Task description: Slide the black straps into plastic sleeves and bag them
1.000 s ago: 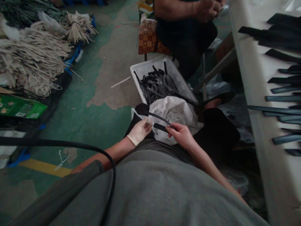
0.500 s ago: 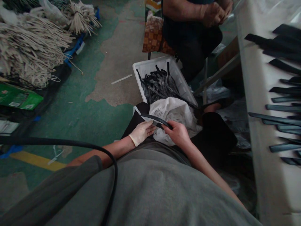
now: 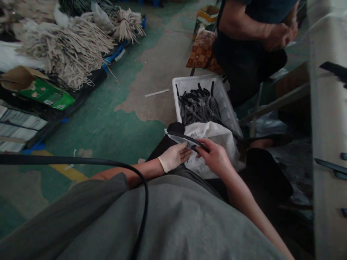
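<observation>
A thin black strip (image 3: 187,136) arcs in front of my lap, with a pale, film-like strip (image 3: 177,138) along its underside. My left hand (image 3: 174,158), in a light glove, has its thumb against the pale strip and its fingers stretched below; its grip looks light. The black strip's right end is pinched in my bare right hand (image 3: 215,156), the thumb hidden in part. Just beyond both hands sits a white plastic bag (image 3: 217,135). Whether the pale strip is joined to the black one along its whole length, I cannot tell.
Behind the bag stands a white crate (image 3: 177,104) of dark strips (image 3: 199,104). A co-worker's hands (image 3: 280,36) are at the upper right. Along the right runs a table (image 3: 325,122) with black pieces. Bundled pale cords (image 3: 67,47) and a green box (image 3: 51,94) lie left. A black cable (image 3: 108,167) crosses nearby.
My view has turned left, so the surroundings sit further right and less of the table shows. Both hands keep hold of the strip, with little movement. The co-worker's hands have come closer together.
</observation>
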{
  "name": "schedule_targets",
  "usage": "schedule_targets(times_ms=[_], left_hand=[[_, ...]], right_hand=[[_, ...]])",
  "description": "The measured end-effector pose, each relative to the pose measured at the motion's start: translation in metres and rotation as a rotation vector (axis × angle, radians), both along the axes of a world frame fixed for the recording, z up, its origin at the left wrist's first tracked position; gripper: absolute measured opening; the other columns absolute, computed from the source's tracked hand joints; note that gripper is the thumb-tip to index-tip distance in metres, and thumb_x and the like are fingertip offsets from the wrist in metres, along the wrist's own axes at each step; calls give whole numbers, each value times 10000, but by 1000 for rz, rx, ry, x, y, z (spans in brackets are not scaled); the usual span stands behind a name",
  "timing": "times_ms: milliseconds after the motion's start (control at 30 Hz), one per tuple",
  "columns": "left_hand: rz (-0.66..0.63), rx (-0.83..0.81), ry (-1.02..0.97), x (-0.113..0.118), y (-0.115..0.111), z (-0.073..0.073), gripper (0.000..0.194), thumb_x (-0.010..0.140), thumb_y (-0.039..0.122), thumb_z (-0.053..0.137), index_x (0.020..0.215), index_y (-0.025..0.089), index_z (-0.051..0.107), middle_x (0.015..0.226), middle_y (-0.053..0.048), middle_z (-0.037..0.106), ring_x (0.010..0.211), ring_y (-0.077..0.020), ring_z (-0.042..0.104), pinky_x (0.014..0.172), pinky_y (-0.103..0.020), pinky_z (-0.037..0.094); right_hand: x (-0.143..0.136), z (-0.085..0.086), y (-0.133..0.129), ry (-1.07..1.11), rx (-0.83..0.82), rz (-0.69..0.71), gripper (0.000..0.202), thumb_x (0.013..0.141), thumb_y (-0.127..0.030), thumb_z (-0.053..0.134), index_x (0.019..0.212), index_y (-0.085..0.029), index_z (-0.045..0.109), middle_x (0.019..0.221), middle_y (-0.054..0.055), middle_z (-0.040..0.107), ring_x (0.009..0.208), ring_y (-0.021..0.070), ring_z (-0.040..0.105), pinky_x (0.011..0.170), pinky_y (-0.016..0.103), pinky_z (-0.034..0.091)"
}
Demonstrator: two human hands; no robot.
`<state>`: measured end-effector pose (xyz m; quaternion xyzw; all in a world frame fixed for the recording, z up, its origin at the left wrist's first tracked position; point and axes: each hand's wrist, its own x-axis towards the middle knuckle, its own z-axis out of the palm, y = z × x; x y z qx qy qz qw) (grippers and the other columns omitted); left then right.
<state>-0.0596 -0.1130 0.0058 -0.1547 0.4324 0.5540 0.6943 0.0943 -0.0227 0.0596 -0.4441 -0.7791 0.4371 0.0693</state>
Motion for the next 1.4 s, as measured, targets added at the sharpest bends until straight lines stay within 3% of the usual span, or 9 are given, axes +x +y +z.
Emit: schedule_targets(times_ms=[100, 200, 400, 567, 767, 933, 1100, 1267, 1400], left_hand=[[66, 61, 13, -3, 2, 2, 129, 824, 297, 710, 860, 180, 670, 894, -40, 689, 824, -130, 648, 817, -258, 473], [158, 51, 39, -13, 3, 0, 108, 833, 276, 697, 833, 176, 654, 861, -28, 689, 816, -118, 643, 783, -235, 471], [64, 145, 10, 3, 2, -3, 205, 754, 277, 771, 891, 154, 683, 884, -59, 710, 809, -148, 656, 819, -276, 484], [197, 80, 56, -6, 7, 2, 93, 789, 222, 728, 774, 162, 659, 782, -21, 688, 761, -118, 636, 817, -257, 467], [118, 205, 13, 2, 6, 5, 144, 759, 243, 755, 845, 149, 687, 879, -52, 707, 845, -154, 645, 818, -278, 460], [236, 128, 77, -10, 10, 6, 94, 778, 217, 733, 787, 160, 659, 800, -20, 682, 772, -115, 623, 781, -242, 443], [154, 136, -22, -6, 11, 9, 97, 811, 240, 706, 790, 151, 673, 823, -39, 696, 779, -128, 639, 780, -253, 454], [390, 237, 176, -36, 24, 28, 55, 852, 181, 650, 827, 150, 688, 828, -22, 712, 769, -104, 648, 768, -225, 469], [341, 249, 163, -46, 27, 32, 123, 895, 228, 606, 899, 142, 693, 822, -44, 718, 734, -117, 665, 699, -225, 497]], right_hand=[[-10, -2, -2, 14, -65, 16, 411, 855, -355, 571, 1243, -231, 625, 726, 20, 709, 456, 135, 527, 517, 292, 455], [-1, 5, 1, 45, -119, 6, 447, 864, -406, 560, 1274, -233, 605, 719, 22, 707, 419, 128, 499, 449, 276, 430], [-5, 4, -4, -31, 37, 34, 381, 859, -330, 555, 1221, -249, 642, 784, 20, 727, 472, 129, 557, 522, 269, 472], [5, 10, -4, 55, -77, 24, 444, 878, -378, 531, 1285, -213, 595, 697, 2, 700, 394, 111, 486, 439, 248, 434], [-2, 5, -3, 8, 64, 49, 394, 856, -308, 558, 1237, -238, 628, 710, 5, 715, 526, 147, 593, 530, 253, 462], [-1, 4, -4, 59, -27, 30, 436, 895, -378, 527, 1303, -231, 578, 725, 0, 709, 415, 107, 508, 472, 242, 452], [-2, 2, -6, 51, 43, 54, 397, 874, -351, 545, 1243, -227, 624, 697, 1, 701, 439, 117, 517, 483, 244, 444], [-6, 6, -8, 94, -49, -26, 356, 878, -431, 517, 1094, -194, 671, 639, -9, 658, 379, 100, 463, 417, 233, 398], [-2, 9, -6, 113, -127, -30, 328, 842, -496, 548, 829, -187, 657, 575, -12, 612, 368, 96, 430, 381, 228, 353]])
